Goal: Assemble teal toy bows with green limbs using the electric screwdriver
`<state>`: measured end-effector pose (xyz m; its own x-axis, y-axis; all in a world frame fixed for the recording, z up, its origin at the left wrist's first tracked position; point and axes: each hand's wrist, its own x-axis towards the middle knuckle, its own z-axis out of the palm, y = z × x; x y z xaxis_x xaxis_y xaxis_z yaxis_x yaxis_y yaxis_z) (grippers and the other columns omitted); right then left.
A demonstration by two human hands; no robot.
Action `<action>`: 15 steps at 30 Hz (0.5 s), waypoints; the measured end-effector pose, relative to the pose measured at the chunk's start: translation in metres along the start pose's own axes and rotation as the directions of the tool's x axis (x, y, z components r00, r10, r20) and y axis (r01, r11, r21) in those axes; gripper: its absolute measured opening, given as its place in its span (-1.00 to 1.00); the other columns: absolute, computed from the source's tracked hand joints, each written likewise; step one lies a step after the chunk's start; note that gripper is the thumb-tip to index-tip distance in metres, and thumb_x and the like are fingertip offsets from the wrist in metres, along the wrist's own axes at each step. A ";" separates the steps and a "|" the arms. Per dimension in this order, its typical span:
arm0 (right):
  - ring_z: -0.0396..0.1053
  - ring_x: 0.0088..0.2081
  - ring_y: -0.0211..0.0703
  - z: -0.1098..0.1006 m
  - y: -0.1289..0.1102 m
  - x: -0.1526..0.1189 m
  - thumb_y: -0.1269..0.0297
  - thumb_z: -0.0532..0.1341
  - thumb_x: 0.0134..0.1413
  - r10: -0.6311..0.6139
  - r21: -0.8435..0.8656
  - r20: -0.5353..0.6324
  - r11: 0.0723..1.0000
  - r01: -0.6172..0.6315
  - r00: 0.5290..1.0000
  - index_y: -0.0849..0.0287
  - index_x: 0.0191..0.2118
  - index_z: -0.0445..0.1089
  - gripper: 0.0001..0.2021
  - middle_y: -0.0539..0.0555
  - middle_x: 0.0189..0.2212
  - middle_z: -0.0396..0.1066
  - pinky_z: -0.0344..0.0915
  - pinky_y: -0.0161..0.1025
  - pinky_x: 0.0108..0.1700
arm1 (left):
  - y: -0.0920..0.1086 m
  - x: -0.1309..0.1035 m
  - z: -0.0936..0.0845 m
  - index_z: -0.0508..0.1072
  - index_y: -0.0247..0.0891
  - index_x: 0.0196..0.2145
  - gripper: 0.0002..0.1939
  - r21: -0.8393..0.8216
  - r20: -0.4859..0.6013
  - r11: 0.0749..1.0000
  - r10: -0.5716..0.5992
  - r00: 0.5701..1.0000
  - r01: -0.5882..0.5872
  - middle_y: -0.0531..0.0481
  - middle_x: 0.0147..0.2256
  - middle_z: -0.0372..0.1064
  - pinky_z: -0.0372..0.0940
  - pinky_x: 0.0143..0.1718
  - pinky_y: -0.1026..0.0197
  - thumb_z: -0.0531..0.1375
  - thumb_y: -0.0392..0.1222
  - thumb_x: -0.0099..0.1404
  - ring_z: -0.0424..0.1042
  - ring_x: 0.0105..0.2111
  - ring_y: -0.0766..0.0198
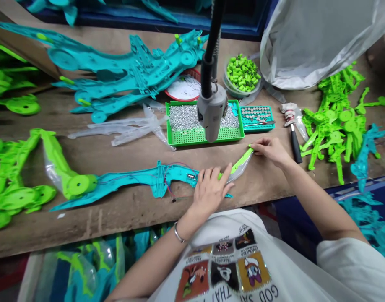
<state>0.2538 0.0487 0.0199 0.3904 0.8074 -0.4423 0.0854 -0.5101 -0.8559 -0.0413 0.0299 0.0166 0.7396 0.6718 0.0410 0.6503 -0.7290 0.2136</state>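
Observation:
A long turquoise plastic shell (pixel 126 179) with thin wires lies on the bench in front of me. My left hand (pixel 209 188) rests over its right end, fingers reaching onto a slim green piece (pixel 241 162) backed by clear plastic. The join between the two is hidden under that hand. My right hand (pixel 271 152) pinches the green piece's far tip between thumb and fingers. At the shell's left end sits a bent green part (pixel 65 167) with a round disc and clear plastic along its side.
Behind my hands stand a green tray (pixel 208 136) of small metal screws, a turquoise tray (pixel 257 113) of round parts, and a bowl (pixel 239 92) of green pegs. A powered screwdriver (pixel 211 113) hangs above. A black-handled hammer (pixel 295 142) and green parts (pixel 340 117) lie right.

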 end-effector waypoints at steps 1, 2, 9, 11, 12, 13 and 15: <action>0.47 -0.40 -0.29 0.000 -0.001 -0.002 0.08 0.64 -0.31 0.026 0.063 0.005 0.998 -0.027 1.000 0.22 -0.41 0.58 -0.61 0.04 -0.42 0.56 0.50 -0.36 -0.35 | -0.001 0.000 0.000 0.22 -0.09 0.44 -0.37 -0.010 -0.001 1.000 0.002 1.000 -0.002 -0.22 0.08 0.40 0.20 0.09 -0.07 0.14 0.06 0.50 0.33 0.02 -0.05; 0.48 -0.39 -0.29 -0.001 -0.003 -0.004 0.11 0.65 -0.34 0.055 0.134 0.020 0.989 -0.057 0.998 0.22 -0.41 0.57 -0.59 0.03 -0.41 0.56 0.51 -0.35 -0.33 | -0.002 -0.001 0.001 0.22 -0.09 0.44 -0.38 -0.020 -0.005 1.000 0.004 1.000 -0.004 -0.22 0.08 0.40 0.20 0.09 -0.07 0.13 0.07 0.51 0.33 0.03 -0.05; 0.56 -0.28 -0.25 0.000 -0.004 -0.023 0.13 0.63 -0.25 0.135 0.416 0.225 0.883 -0.220 0.965 0.19 -0.30 0.59 -0.61 0.04 -0.32 0.62 0.56 -0.28 -0.13 | -0.005 -0.006 0.006 0.17 -0.07 0.46 -0.37 -0.059 -0.042 0.997 0.043 0.998 -0.045 -0.24 0.12 0.40 0.13 0.14 -0.10 0.06 0.11 0.53 0.31 0.09 -0.07; 0.55 -0.29 -0.24 0.006 0.000 -0.028 0.07 0.63 -0.27 0.110 0.438 0.217 0.877 -0.198 0.970 0.20 -0.31 0.59 -0.57 0.04 -0.34 0.61 0.55 -0.27 -0.13 | -0.005 -0.006 0.007 0.17 -0.08 0.46 -0.37 -0.053 -0.047 0.998 0.044 0.998 -0.047 -0.25 0.12 0.39 0.13 0.13 -0.10 0.06 0.11 0.54 0.31 0.09 -0.08; 0.54 -0.31 -0.24 0.009 0.003 -0.030 0.05 0.63 -0.28 0.083 0.453 0.190 0.877 -0.162 0.978 0.20 -0.31 0.59 -0.56 0.03 -0.36 0.61 0.55 -0.27 -0.14 | -0.005 -0.006 0.007 0.17 -0.09 0.46 -0.38 -0.049 -0.051 0.998 0.044 0.998 -0.047 -0.25 0.12 0.40 0.13 0.12 -0.10 0.05 0.11 0.54 0.31 0.09 -0.08; 0.53 -0.34 -0.26 0.013 0.005 -0.032 0.04 0.63 -0.29 0.053 0.470 0.149 0.875 -0.118 0.987 0.20 -0.32 0.58 -0.56 0.02 -0.38 0.60 0.54 -0.27 -0.16 | -0.006 -0.006 0.007 0.17 -0.09 0.46 -0.38 -0.048 -0.054 0.998 0.046 0.997 -0.048 -0.25 0.12 0.40 0.13 0.11 -0.10 0.04 0.11 0.54 0.31 0.08 -0.08; 0.51 -0.37 -0.27 0.023 0.008 -0.037 0.02 0.63 -0.30 0.014 0.509 0.052 0.860 -0.039 0.999 0.18 -0.33 0.57 -0.56 -0.01 -0.42 0.58 0.52 -0.28 -0.19 | -0.006 -0.006 0.007 0.16 -0.09 0.46 -0.38 -0.048 -0.058 0.997 0.050 0.997 -0.052 -0.24 0.11 0.40 0.13 0.11 -0.10 0.03 0.12 0.55 0.32 0.07 -0.08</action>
<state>0.2193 0.0220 0.0235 0.3435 0.8145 -0.4676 -0.4083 -0.3189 -0.8553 -0.0485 0.0293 0.0080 0.7596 0.6413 0.1085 0.6017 -0.7561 0.2574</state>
